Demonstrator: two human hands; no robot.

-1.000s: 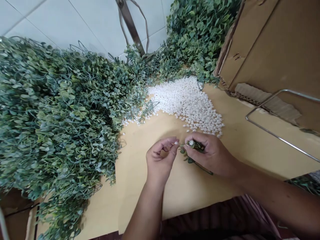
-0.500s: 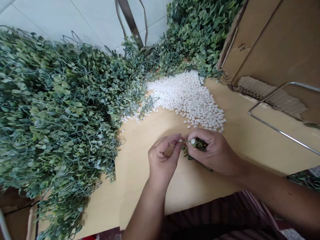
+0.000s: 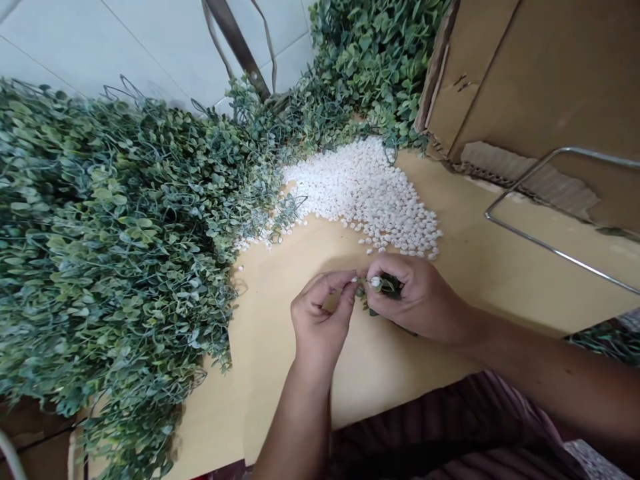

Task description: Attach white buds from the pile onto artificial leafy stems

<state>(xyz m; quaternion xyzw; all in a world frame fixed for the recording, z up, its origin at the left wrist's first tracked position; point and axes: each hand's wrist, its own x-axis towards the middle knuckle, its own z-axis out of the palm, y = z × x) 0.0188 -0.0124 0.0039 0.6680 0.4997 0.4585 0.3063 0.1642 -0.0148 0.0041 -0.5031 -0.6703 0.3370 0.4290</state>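
Observation:
Over the tan tabletop (image 3: pixel 280 373), my left hand (image 3: pixel 320 320) pinches a small white bead (image 3: pixel 355 280) between thumb and forefinger. Close beside it, my right hand (image 3: pixel 425 300) is closed around a green artificial leaf sprig (image 3: pixel 391 287). Another white bead (image 3: pixel 375 282) shows on the sprig, by the right thumb and forefinger. The fingertips of both hands nearly meet, and the sprig's stem partly disappears behind the right fingers. Just beyond my hands spreads a heap of loose white beads (image 3: pixel 350 187).
A large mound of artificial leaf sprigs (image 3: pixel 135 247) covers the left side. More greenery (image 3: pixel 375 67) is piled at the back. At the right stand a torn cardboard box (image 3: pixel 545 87) and a bent metal wire frame (image 3: pixel 550 252). White tiles (image 3: pixel 125 47) line the back.
The view has shifted slightly, so most things sit a little further left. My hands keep the same grip, fingertips still close together at the sprig.

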